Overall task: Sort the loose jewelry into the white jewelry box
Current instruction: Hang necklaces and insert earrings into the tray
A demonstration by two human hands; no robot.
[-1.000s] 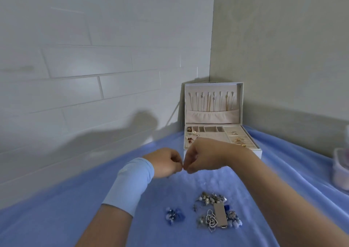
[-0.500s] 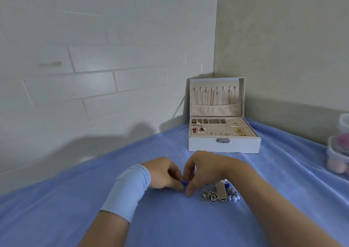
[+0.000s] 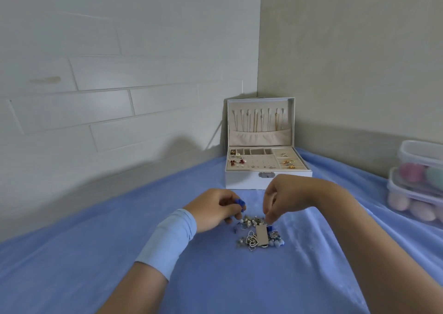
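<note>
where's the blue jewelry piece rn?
Head view, centre: the blue piece is pinched in the left hand, just up-left of the loose jewelry pile, in front of the white jewelry box.

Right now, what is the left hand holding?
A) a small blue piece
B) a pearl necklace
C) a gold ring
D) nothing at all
A: the left hand pinches a small blue piece between its fingertips, beside the pile of loose jewelry.
</note>
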